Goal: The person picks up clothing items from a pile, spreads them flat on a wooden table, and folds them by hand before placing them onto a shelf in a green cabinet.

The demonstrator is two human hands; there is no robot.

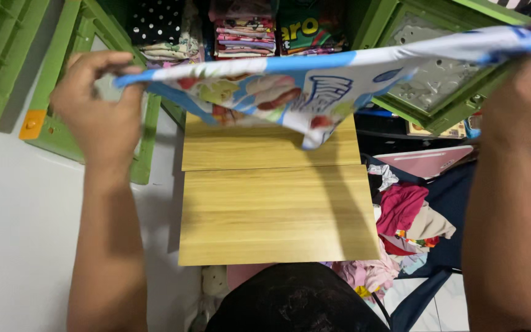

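- Printed cloth (314, 86): white and blue, stretched above the wooden table (275, 212), its print folded under and hard to read
- Left hand (96, 110): closed, pinching the cloth's left corner
- Right hand (520, 92): gripping the right edge, fingertips cut off by the frame
- Clothes pile (404, 230): beside the table, partly hidden

I read this as a home, a bedroom corner used for sorting laundry. Folded clothes (244, 37) sit stacked in an open green plastic cabinet (401, 18), a loose heap of garments (404, 215) lies on the floor, and a low wooden table (275, 212) stands on pale floor.
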